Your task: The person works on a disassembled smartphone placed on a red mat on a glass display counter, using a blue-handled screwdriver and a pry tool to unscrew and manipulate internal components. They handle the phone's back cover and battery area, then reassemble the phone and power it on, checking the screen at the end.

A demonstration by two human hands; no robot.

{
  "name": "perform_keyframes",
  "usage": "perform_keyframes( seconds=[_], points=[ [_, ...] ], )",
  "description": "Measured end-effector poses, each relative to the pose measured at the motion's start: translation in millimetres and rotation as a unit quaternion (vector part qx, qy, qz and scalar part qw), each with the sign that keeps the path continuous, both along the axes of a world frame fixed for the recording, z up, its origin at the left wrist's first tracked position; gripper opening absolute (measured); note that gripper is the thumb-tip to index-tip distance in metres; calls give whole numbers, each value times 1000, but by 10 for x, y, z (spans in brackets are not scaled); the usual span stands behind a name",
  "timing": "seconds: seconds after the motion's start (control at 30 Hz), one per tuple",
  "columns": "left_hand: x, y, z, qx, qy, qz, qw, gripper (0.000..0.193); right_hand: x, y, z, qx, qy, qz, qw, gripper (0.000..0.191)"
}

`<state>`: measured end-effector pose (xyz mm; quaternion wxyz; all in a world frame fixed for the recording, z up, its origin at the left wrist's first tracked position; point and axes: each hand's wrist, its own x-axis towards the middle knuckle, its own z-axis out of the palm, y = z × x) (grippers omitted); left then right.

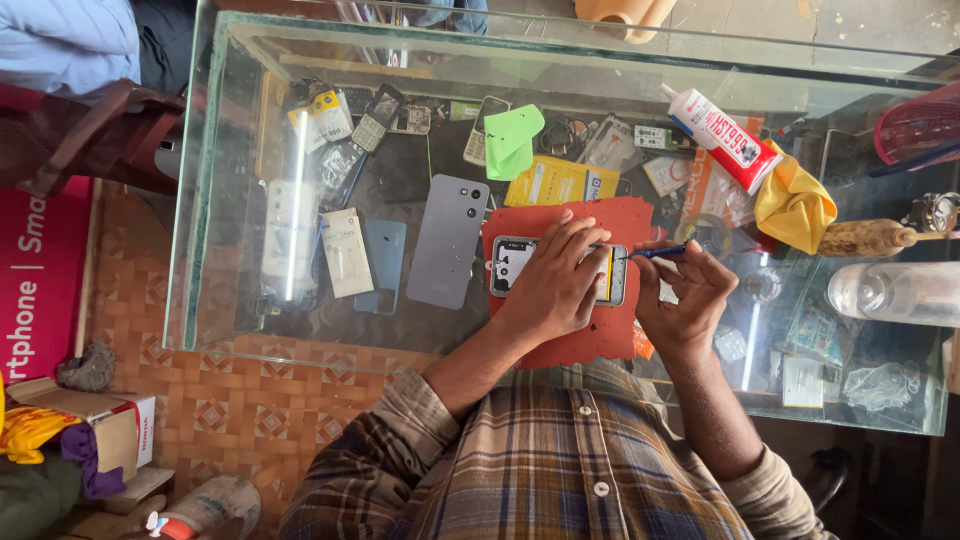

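My left hand [553,285] lies flat over the opened phone [557,270], fingers spread and pressing it down onto the red mat [620,220] in the middle of the glass surface [230,320]. My right hand [690,292] has its fingers pinched narrow around a thin blue-handled tool [660,252], whose tip points at the phone's right edge, just beside my left fingertips. I cannot tell whether the tip is touching the phone or only near it, because my fingers cover that spot. The risk I see is a slip: if I push too hard and the tip skids, it could jab my left fingers or scratch parts inside the open phone. The mat's corner hangs at the edge nearest me, so a hard push could also shift phone and mat together. A grey back cover [447,254] lies just left of the mat, with a blue one [384,265] beside it, both loose on the glass and easy to knock with my forearm. The glue tube [718,135] rests further off to the right by a yellow cloth [793,205], and a clear bottle [890,292] lies on its side near the right edge; a careless elbow could send it rolling.
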<state>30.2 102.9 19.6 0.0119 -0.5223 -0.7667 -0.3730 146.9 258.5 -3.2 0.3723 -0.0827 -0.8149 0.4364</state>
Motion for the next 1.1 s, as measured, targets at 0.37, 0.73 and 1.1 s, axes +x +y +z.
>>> perform_keyframes(
  seconds=[0.37, 0.73, 1.1],
  points=[
    [-1, -10, 15, -3, 0, 0, 1000, 32, -3, -25, 13, 32, -12, -16, 999, 59],
    [0, -33, 29, -6, 10, -6, 1000, 69, -95, -10, 65, 90, -13, 4, 996, 59],
    [8, -37, -47, -10, 28, -11, 1000, 76, -188, -36, 184, 145, 1, -5, 989, 62]
  ],
)
